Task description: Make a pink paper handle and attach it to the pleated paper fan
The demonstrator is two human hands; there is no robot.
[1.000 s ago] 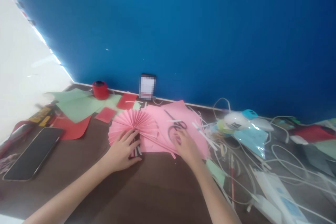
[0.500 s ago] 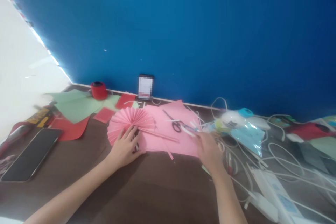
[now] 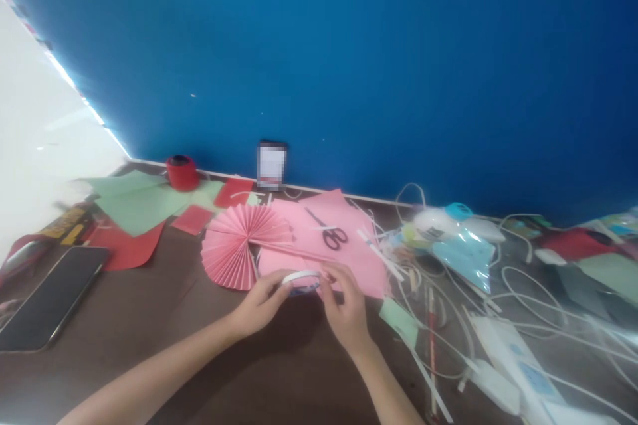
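Note:
A roll of tape [image 3: 300, 275], white round its rim with blue inside, is held up between my two hands over the table's near side. My left hand [image 3: 260, 305] pinches the left end of the roll. On its right end, the fingers of my right hand [image 3: 346, 305] are closed. Just beyond lies a round pleated pink paper fan [image 3: 230, 249], spread out, with a long thin pink strip [image 3: 294, 250] reaching right from its middle. Dark-handled scissors [image 3: 333, 237] rest on the pink paper sheets [image 3: 363, 272] behind my right hand.
Left are a phone [image 3: 54, 299], red paper [image 3: 132, 249], green paper [image 3: 144, 209] and a red roll [image 3: 182, 174]. Tangled white cables [image 3: 528, 305], a power strip [image 3: 513, 358] and a blue plastic packet [image 3: 466, 255] crowd the right. A blue wall [image 3: 349, 66] stands behind.
My right hand has brought the roll of tape from the pink sheets toward me and left. My left hand has left the fan and now grips the roll too.

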